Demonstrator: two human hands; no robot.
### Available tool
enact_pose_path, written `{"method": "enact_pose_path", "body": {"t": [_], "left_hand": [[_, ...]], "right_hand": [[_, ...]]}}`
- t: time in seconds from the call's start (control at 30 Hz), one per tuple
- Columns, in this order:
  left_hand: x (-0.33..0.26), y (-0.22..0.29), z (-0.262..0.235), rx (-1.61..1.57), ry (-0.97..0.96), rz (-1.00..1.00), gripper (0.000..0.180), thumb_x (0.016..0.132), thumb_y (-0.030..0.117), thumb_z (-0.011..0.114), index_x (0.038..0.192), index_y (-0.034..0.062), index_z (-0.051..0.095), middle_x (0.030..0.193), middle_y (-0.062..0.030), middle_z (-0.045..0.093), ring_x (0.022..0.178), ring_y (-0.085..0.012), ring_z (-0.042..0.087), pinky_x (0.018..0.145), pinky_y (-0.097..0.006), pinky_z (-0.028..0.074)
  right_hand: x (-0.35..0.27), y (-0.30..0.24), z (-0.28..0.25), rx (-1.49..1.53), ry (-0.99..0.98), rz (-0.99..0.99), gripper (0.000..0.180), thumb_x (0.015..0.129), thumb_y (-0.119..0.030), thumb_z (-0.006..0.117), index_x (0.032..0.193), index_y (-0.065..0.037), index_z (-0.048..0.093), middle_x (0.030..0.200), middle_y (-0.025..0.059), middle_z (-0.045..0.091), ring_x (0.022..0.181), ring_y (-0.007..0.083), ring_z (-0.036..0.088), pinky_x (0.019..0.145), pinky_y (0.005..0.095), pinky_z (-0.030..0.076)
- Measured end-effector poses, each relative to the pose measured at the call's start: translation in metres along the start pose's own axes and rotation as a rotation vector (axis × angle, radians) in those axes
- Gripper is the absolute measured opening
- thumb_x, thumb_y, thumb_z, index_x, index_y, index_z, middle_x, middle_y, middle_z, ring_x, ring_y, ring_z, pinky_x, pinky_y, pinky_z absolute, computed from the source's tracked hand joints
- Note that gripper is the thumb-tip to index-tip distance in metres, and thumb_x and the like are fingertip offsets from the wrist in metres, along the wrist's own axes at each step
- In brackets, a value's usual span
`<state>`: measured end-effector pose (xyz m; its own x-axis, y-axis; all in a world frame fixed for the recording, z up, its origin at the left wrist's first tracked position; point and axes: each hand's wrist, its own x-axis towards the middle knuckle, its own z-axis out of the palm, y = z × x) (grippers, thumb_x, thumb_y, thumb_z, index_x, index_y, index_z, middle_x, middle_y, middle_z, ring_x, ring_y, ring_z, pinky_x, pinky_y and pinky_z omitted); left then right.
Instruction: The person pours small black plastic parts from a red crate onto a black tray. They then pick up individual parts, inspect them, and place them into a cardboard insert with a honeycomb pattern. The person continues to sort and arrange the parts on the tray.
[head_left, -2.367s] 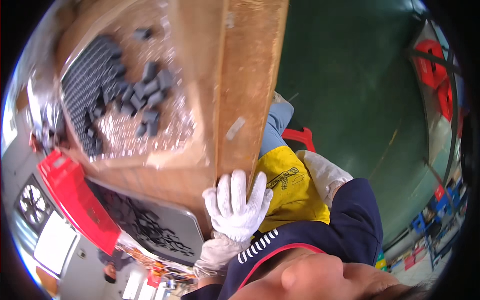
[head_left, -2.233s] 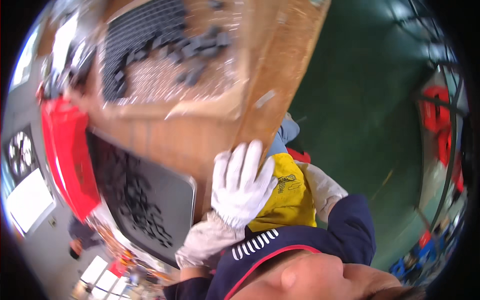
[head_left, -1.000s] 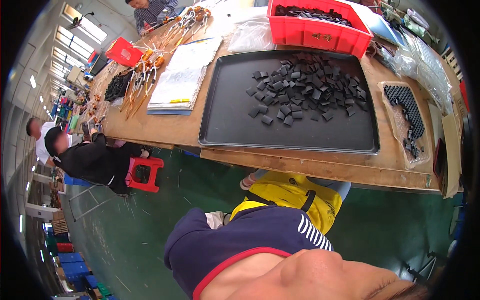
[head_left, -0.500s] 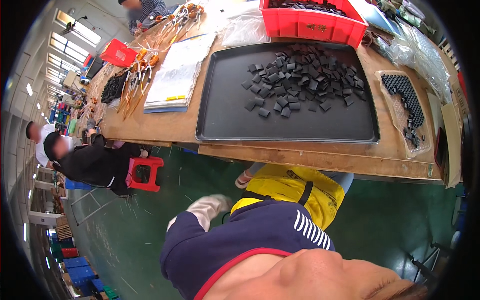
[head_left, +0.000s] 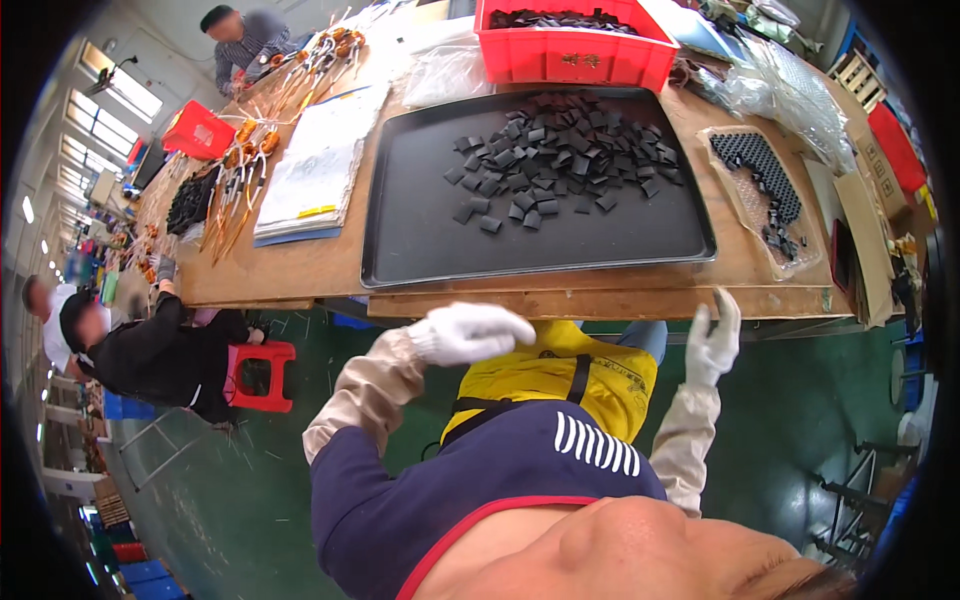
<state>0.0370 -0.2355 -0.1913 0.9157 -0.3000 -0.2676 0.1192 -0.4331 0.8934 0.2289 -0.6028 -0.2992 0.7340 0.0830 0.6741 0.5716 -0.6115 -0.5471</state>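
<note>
The left hand, in a white glove, hangs over the yellow apron just short of the near edge of the wooden bench; its fingers are loosely curled and hold nothing. At about twelve o'clock from it lies the wide black tray, flat on the bench, with a scatter of small black pieces heaped toward its far right part, at about one o'clock from that hand. The pieces look light, stiff and flat, probably rubber or foam pads, though the view is too small to be sure; each would best be pinched by its edges between thumb and forefinger, since gloved fingers may slip on flat faces. The right hand, also gloved, is raised with fingers spread and empty, just below the bench edge. At two o'clock from it a clear bag holds more black pieces.
</note>
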Motion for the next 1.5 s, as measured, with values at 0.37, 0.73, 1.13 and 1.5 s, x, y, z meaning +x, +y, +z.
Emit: {"method": "enact_pose_path", "body": {"t": [0.37,0.73,1.13,1.5], "left_hand": [[0.073,-0.105,-0.126,1.087,0.484,-0.23,0.124,0.074,0.071,0.077,0.167,0.0228,0.012,0.17,-0.0277,0.012,0.156,-0.0506,0.014,0.123,-0.066,0.013],[0.188,-0.054,-0.157,1.01,0.455,-0.062,0.111,0.076,0.074,0.074,0.164,0.0262,0.026,0.171,-0.0229,0.016,0.157,-0.0459,0.018,0.123,-0.068,0.008],[0.2,-0.1,-0.166,0.979,0.808,0.617,0.074,0.089,0.064,0.068,0.149,0.0226,0.054,0.165,-0.0195,0.03,0.154,-0.0459,0.022,0.122,-0.069,0.01],[-0.005,-0.161,-0.194,0.847,1.116,-0.487,0.067,0.091,0.046,0.068,0.146,0.0096,0.054,0.16,-0.0263,0.036,0.147,-0.0475,0.033,0.122,-0.054,0.023]], "right_hand": [[0.032,-0.05,0.065,-0.218,-0.174,-0.243,0.037,0.082,-0.021,0.076,0.118,-0.012,0.07,0.126,0.0054,0.068,0.126,0.0309,0.058,0.114,0.0477,0.041],[0.082,-0.098,0.086,-0.104,-0.374,-0.119,0.055,0.079,-0.025,0.078,0.13,-0.012,0.064,0.135,0.0097,0.063,0.13,0.0317,0.055,0.114,0.0445,0.039],[0.141,0.027,0.1,-0.568,-0.395,0.163,0.027,0.1,-0.03,0.061,0.119,-0.011,0.06,0.111,0.0162,0.071,0.102,0.0382,0.069,0.087,0.0505,0.054],[0.161,0.049,0.087,-0.396,-0.509,0.224,0.037,0.1,-0.043,0.061,0.116,-0.01,0.06,0.106,0.0222,0.073,0.104,0.0419,0.068,0.09,0.0521,0.052]]}}
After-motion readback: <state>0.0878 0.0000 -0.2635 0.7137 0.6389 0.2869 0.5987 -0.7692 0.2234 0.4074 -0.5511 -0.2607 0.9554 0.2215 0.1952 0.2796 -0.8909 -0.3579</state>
